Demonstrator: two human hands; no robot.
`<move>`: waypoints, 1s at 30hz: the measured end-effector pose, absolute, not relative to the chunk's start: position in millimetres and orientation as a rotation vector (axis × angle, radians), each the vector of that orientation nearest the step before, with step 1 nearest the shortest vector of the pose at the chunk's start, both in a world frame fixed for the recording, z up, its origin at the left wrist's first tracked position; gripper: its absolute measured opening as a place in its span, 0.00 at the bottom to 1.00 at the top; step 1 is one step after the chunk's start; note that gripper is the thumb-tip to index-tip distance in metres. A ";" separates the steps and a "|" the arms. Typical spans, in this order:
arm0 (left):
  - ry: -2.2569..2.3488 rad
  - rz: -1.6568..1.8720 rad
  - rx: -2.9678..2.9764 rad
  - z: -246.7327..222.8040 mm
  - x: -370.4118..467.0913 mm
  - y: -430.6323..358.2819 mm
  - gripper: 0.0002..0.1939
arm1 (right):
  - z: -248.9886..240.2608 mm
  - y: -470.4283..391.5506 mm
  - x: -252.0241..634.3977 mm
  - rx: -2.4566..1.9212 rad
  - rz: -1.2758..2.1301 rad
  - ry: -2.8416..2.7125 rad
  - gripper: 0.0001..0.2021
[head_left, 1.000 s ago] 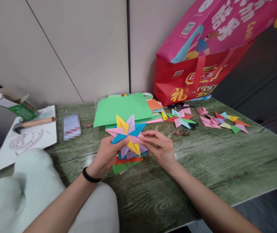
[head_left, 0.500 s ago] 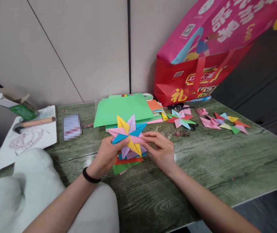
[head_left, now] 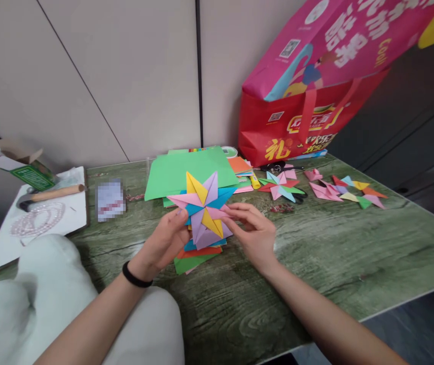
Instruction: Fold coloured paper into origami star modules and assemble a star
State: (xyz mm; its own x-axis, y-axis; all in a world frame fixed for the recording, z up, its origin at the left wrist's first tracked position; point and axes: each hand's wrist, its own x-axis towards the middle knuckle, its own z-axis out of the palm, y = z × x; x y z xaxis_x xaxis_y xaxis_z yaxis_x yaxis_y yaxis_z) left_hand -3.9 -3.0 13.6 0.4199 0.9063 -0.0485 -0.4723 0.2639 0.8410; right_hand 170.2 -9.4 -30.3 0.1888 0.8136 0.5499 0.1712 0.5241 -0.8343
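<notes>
Between my hands, above the table, is a folded paper star point(head_left: 204, 207) with pink, yellow, lilac and blue points. My left hand point(head_left: 167, 237) is closed on its left side, the thumb near a blue point. With thumb and fingertips, my right hand point(head_left: 254, 230) pinches a pink point on the right. Beneath the star lies a small stack of coloured paper point(head_left: 196, 263), partly hidden by it. Just behind is a pile of larger sheets with a green sheet point(head_left: 190, 172) on top.
Finished-looking paper stars point(head_left: 281, 186) and a ring of folded pieces point(head_left: 361, 191) lie to the right, with scissors and a yellow glue stick point(head_left: 254, 181). Red and pink bags point(head_left: 262, 126) stand behind. At left are a hammer point(head_left: 55, 195), beads point(head_left: 36, 219) and an opened box point(head_left: 30, 170).
The star has turned slightly in my hands. My left thumb has moved from the star's centre out to its left edge, while my right hand keeps its pinch.
</notes>
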 end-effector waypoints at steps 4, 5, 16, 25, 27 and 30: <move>0.533 0.993 0.843 13.1 -3.1 -4.8 0.22 | -26.9 -11.0 168.9 -0.955 0.551 -1.302 0.07; 0.552 1.007 0.846 12.3 -1.9 -5.3 0.21 | -26.6 -11.9 167.9 -0.949 0.549 -1.300 0.07; 0.888 1.071 0.805 12.8 4.3 -6.7 0.10 | -32.9 -23.9 156.3 -0.931 0.488 -1.467 0.08; 0.956 1.050 0.800 16.4 3.3 -6.7 0.12 | -33.1 -23.4 159.5 -0.827 0.376 -1.640 0.13; 0.943 1.047 0.817 16.2 2.5 -6.2 0.13 | -29.3 -19.9 165.5 -0.844 0.401 -1.581 0.14; 0.905 1.015 0.852 15.2 0.9 -5.4 0.14 | -21.4 -9.5 178.9 -0.873 0.510 -1.512 0.18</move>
State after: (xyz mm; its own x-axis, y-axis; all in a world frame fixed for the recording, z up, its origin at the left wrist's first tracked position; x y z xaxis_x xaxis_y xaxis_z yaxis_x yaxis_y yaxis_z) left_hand 0.9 -5.4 15.2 0.2570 0.9418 -0.2165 -0.3227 0.2948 0.8994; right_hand 178.9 -9.5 -21.4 0.0416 0.7690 0.6379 0.2249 0.6149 -0.7559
